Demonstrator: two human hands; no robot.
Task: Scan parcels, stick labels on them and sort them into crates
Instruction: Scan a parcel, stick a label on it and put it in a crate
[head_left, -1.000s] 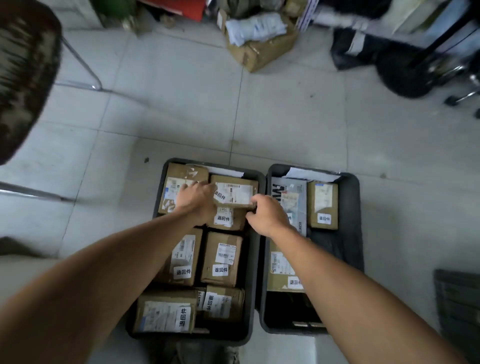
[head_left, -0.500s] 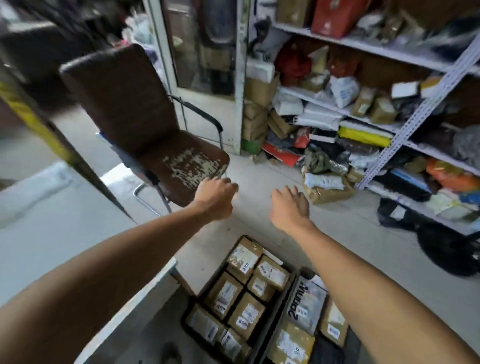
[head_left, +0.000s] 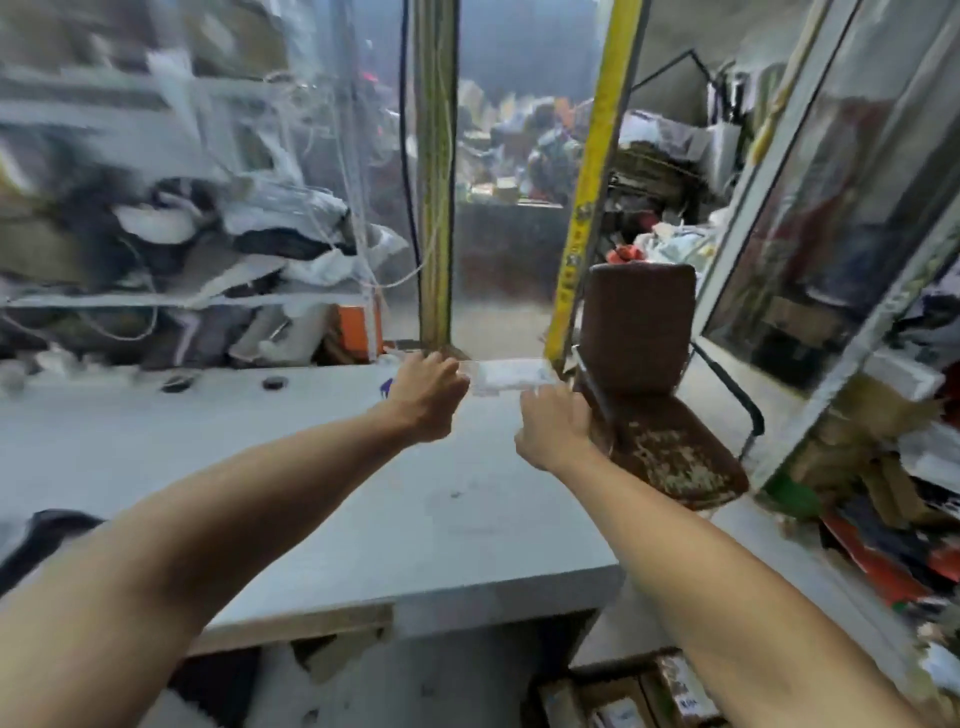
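Both my arms stretch out over a grey table (head_left: 322, 519). At its far edge lies a flat white item (head_left: 511, 376), blurred, maybe a label sheet or a thin parcel. My left hand (head_left: 426, 395) is at the item's left end with its fingers loosely curled. My right hand (head_left: 556, 426) is just short of the item's near right edge, fingers reaching forward. I cannot tell whether either hand touches it. Labelled cardboard parcels (head_left: 675, 691) in a crate show at the bottom edge, under my right forearm.
A worn brown chair (head_left: 644, 384) stands right of the table. A yellow post (head_left: 587, 197) and a dark pole (head_left: 436, 171) rise behind the table's far edge. Cluttered shelves (head_left: 171, 249) fill the left. More goods are stacked at the right (head_left: 883, 467).
My view has swung up and left from the crates on the floor to the table. Both hands left the parcels in the crate and now reach over the table toward the white item.
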